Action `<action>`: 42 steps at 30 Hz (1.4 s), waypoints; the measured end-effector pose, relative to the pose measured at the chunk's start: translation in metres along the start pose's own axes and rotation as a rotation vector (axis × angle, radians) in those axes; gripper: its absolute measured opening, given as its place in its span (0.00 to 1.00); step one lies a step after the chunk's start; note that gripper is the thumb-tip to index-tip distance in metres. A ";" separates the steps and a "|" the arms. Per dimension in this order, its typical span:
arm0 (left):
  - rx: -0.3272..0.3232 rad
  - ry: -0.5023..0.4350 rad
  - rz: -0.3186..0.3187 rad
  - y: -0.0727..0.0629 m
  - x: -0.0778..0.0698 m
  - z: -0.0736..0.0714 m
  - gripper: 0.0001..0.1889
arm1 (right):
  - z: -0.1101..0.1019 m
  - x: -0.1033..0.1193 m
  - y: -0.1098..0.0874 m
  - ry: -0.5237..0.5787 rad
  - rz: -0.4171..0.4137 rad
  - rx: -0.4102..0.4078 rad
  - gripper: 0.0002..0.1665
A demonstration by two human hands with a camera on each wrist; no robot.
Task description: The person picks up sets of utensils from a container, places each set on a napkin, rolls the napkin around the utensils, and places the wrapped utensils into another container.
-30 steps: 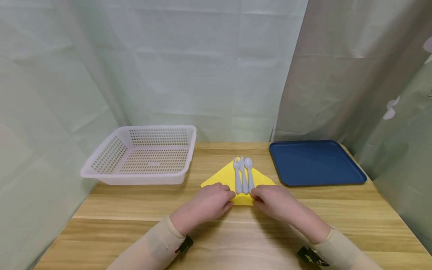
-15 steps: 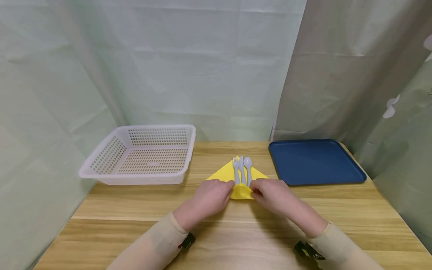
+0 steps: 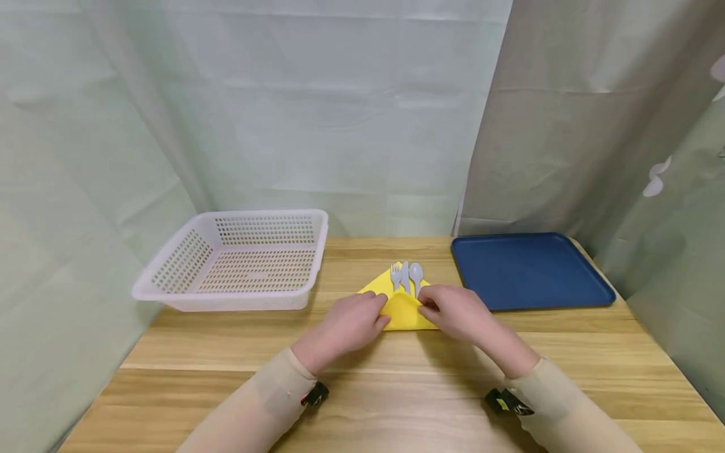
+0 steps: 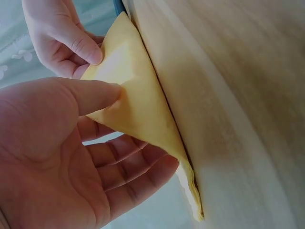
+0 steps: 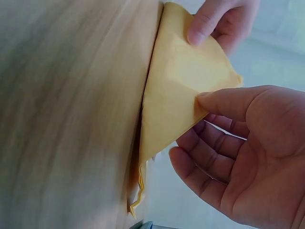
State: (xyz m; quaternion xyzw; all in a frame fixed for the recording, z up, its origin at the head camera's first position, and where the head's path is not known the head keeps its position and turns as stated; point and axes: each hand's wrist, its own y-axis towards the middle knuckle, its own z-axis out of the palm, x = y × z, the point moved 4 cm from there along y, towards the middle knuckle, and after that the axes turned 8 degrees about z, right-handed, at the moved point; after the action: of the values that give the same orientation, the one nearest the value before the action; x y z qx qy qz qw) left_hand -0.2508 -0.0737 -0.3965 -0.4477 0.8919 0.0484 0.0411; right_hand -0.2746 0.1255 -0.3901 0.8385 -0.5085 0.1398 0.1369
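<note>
A yellow napkin [image 3: 404, 314] lies mid-table, its near part folded up into a pointed flap over the cutlery handles. A light grey fork [image 3: 395, 275], knife [image 3: 405, 277] and spoon [image 3: 416, 273] lie side by side on it, heads pointing away; the flap hides their lower parts. My left hand [image 3: 352, 319] pinches the flap's left edge, thumb on the near face and fingers behind, as the left wrist view shows. Opposite it, my right hand [image 3: 454, 309] pinches the right edge the same way, its thumb [image 5: 228, 101] pressing the cloth.
Back left on the wooden table [image 3: 374, 402] stands a white perforated plastic basket [image 3: 286, 293] with nothing in it. A dark blue tray [image 3: 529, 270] lies at the back right, just beyond my right hand. Pale curtains [image 3: 340, 126] hang behind and at both sides.
Both hands have moved away from me, carrying the napkin's near edge up over the cutlery. The handles, visible a second ago, are covered, and the flap has grown taller.
</note>
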 end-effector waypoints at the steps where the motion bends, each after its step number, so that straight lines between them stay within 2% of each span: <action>1: -0.007 -0.001 -0.007 0.000 0.001 0.000 0.11 | 0.000 -0.001 0.001 0.003 0.013 0.005 0.19; 8: -0.033 0.008 -0.051 0.004 0.006 0.002 0.11 | 0.003 -0.007 0.009 0.019 0.091 0.024 0.13; 14: -0.043 0.035 -0.049 0.006 0.009 0.004 0.11 | 0.007 -0.013 0.015 0.023 0.157 0.043 0.06; 20: -0.058 0.063 -0.066 0.009 0.011 0.006 0.11 | 0.010 -0.016 0.020 0.015 0.186 0.042 0.06; 31: 0.008 0.118 -0.078 0.018 0.010 0.007 0.10 | 0.012 -0.023 0.021 0.005 0.205 0.040 0.08; 42: 0.113 0.151 -0.139 0.024 0.007 0.007 0.11 | 0.014 -0.021 0.026 -0.050 0.182 0.087 0.11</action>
State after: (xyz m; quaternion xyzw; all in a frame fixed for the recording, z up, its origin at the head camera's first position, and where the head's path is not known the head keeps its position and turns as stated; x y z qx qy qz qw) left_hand -0.2746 -0.0643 -0.4026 -0.5080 0.8605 -0.0387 0.0020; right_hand -0.3061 0.1258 -0.4089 0.7971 -0.5794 0.1527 0.0742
